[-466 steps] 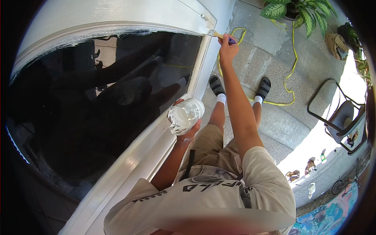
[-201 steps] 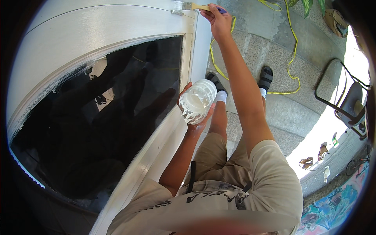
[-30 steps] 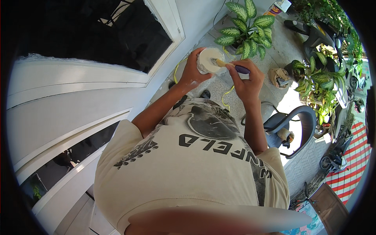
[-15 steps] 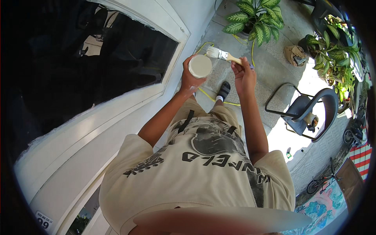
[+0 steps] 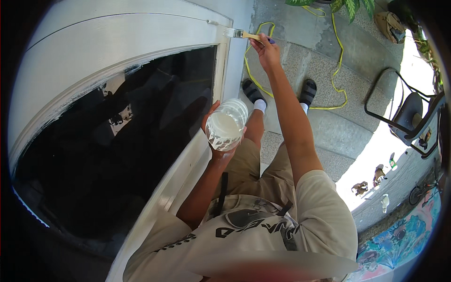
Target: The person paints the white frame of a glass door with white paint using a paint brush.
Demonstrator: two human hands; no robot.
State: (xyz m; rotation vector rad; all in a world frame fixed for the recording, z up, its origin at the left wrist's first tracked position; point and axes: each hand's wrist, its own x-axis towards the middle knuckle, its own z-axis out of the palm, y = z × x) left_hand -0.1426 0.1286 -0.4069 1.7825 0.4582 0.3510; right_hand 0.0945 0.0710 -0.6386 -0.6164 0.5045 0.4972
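Note:
My left hand (image 5: 222, 152) is wrapped round a clear plastic tub (image 5: 235, 112) of whitish paint, tilted so that its mouth and paint-smeared wall show. The tub is beside the dark glass pane (image 5: 136, 150) of a white-framed window or door. My right hand (image 5: 268, 54) grips a paintbrush (image 5: 243, 35) by its wooden handle. White bristles reach the upper right corner of the white frame (image 5: 141, 30); whether they press on it I cannot tell. Whitish smears mark the glass edge along the frame.
A yellow cord (image 5: 339, 51) loops over the paving around my sandalled feet (image 5: 307, 92). To the right stands a black chair (image 5: 409, 117). Leafy plants (image 5: 353, 6) and a brown bag (image 5: 389, 26) are at the far side. A painted mural (image 5: 406, 230) lies lower right.
My right hand has carried the brush away from the tub, up to the frame's corner. My left hand has drawn the tub nearer and tilted it. The view has shifted toward the frame.

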